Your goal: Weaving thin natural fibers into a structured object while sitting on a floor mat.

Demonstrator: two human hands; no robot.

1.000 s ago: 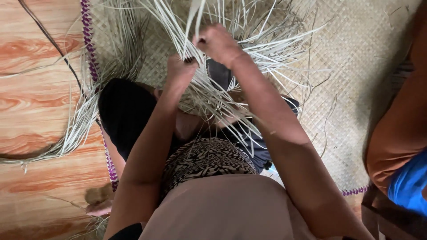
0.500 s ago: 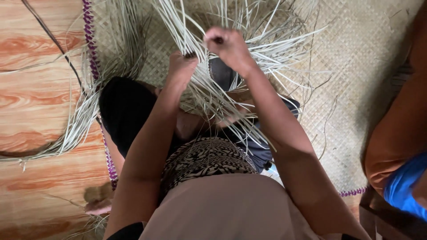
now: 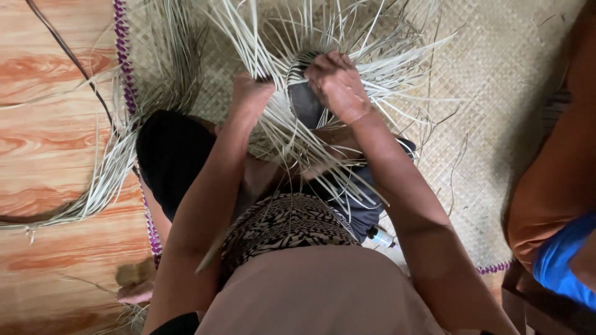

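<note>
A pale woven mat [image 3: 515, 80] edged with purple trim [image 3: 121, 56] is spread over an orange wood-grain floor [image 3: 43, 155], across which a dark cord [image 3: 68, 53], perhaps a cable, is trailed at far left.

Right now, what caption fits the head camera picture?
Left hand grips pale straw strips while right hand presses a dark woven piece above a woven mat.

Woven mat [image 3: 509, 80], wood-patterned floor [image 3: 49, 155]
</note>
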